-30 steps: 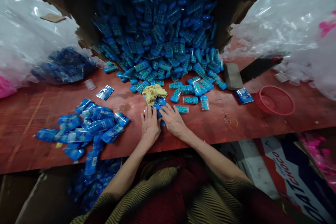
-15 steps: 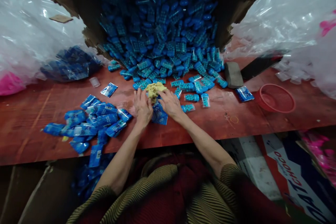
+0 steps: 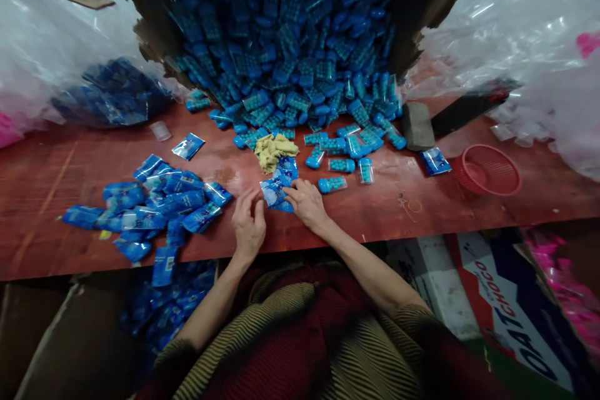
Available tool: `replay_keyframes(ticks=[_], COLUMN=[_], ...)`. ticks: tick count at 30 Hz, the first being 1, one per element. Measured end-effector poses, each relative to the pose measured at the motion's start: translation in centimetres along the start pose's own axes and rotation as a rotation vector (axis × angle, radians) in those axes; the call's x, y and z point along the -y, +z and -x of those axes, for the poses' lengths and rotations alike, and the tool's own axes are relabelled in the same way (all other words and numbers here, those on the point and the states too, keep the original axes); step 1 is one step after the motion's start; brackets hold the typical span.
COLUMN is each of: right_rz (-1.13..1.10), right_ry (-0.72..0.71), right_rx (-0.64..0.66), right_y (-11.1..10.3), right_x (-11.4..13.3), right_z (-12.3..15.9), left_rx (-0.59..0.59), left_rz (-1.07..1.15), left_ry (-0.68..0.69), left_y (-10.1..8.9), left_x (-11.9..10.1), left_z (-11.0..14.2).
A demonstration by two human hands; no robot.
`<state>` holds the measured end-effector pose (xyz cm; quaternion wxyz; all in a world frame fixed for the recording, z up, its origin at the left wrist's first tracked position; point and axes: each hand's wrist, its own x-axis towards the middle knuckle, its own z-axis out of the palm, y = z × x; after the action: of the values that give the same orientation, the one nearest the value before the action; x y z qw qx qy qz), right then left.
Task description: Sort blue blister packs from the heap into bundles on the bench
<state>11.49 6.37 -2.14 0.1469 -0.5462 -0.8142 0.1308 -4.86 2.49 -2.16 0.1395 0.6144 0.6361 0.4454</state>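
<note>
In the head view a few flat blue packets [image 3: 275, 192] lie overlapping on the red table in front of me. My right hand [image 3: 307, 206] has its fingers closed at the right edge of the top packet. Just left of them my left hand [image 3: 249, 225] is held low, thumb and fingers apart, holding nothing. A crumpled yellow cloth [image 3: 274, 151] rests against the far end of the packets, touched by neither hand. Small clear bottles with blue caps and blue beads [image 3: 341, 165] lie to the right, beyond my right hand.
A torn carton [image 3: 412, 19] spills many such bottles at the back. Filled blue packets [image 3: 162, 203] are heaped left. A grey block [image 3: 418, 126], a single blue packet [image 3: 435, 161] and a red basket [image 3: 490, 170] stand right. Clear plastic bags [image 3: 506, 19] flank the carton.
The yellow cloth, earlier under both hands, now lies released. Both hands have drawn back toward me, and the blue packets beneath show more. The view has shifted slightly.
</note>
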Motion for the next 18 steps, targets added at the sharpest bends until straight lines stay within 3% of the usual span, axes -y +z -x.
replay_keyframes(ticks=[5,10,12,18], right_rz=[0.064,0.103,0.071,0.080], right_ry=[0.003,-0.011,-0.011,-0.007], right_rx=[-0.045,-0.030,-0.011,0.041], right_y=[1.5,0.8,0.2,0.3], right_x=[0.3,0.6,0.6,0.2], right_z=[0.3,0.3,0.0,-1.4], left_rx=[0.032,0.138,0.179,0.203], left_rz=[0.196,0.677,0.830,0.961], left_ry=[-0.174,-0.730,-0.861,-0.939], left_y=[-0.4,0.1,0.2,-0.1], left_x=[-1.0,-2.2,-2.7,-2.8], left_z=[2.8,2.7,2.6,2.4])
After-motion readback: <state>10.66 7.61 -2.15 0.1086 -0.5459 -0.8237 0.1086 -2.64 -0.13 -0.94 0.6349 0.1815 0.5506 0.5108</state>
